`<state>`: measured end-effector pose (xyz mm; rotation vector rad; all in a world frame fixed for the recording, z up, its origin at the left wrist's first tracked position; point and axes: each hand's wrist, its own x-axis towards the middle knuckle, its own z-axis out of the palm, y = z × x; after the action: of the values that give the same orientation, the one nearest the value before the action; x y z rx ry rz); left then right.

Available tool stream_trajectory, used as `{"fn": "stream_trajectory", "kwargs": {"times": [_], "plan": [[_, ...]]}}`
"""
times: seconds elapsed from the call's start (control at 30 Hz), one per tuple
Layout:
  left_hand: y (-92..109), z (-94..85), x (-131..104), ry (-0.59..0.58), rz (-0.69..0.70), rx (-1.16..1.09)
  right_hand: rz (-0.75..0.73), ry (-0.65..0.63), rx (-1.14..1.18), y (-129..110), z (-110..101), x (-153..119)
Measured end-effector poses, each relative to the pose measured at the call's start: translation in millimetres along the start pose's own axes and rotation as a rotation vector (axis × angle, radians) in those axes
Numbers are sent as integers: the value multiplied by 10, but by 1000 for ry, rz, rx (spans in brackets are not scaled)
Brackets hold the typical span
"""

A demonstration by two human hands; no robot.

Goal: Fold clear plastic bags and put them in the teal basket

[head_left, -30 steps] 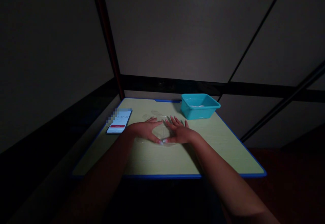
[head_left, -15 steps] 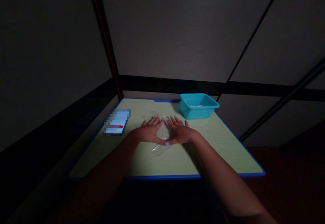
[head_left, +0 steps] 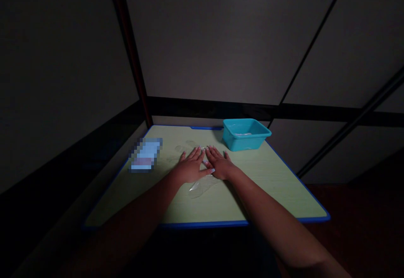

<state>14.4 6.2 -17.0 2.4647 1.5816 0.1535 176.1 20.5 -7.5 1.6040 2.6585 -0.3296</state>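
A clear, thin plastic glove (head_left: pixel 199 188) lies flat on the table, its finger-shaped lobes showing past my hands at the upper left and at the bottom. My left hand (head_left: pixel 191 167) rests palm down on it, fingers stretched forward and thumb reaching right. Beside it, my right hand (head_left: pixel 221 164) also lies flat on the glove with its fingers out. The two hands meet around the left thumb, which touches or overlaps the right hand. Both palms cover the glove's middle, so that part is hidden.
The pale table (head_left: pixel 271 194) has a blue edge. A turquoise plastic basket (head_left: pixel 248 143) stands at the back right, with something whitish inside. A phone (head_left: pixel 147 154) with a lit, blurred screen lies at the left edge. Dark panelled walls (head_left: pixel 214 51) rise behind and to the left.
My hands have drawn closer together. The left hand has shifted right, and its thumb now reaches the right hand. The glove stays under them.
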Motion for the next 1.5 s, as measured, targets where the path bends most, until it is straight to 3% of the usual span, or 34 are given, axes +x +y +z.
{"fn": "stream_trajectory", "kwargs": {"times": [0.23,0.5,0.8,1.2,1.5], "plan": [[-54,-31,-10,-45,-70,37,23,-30,-14,41,15,16],[-101,-74,-14,-83,-153,103,100,-115,24,86,-132,-69],[-106,-93,3,45,-55,116,105,-65,70,114,-198,-87],[83,-60,195,41,157,3,73,-102,-4,34,-47,17],[-158,-68,322,-30,52,18,128,-125,3,-49,-101,-20]]}}
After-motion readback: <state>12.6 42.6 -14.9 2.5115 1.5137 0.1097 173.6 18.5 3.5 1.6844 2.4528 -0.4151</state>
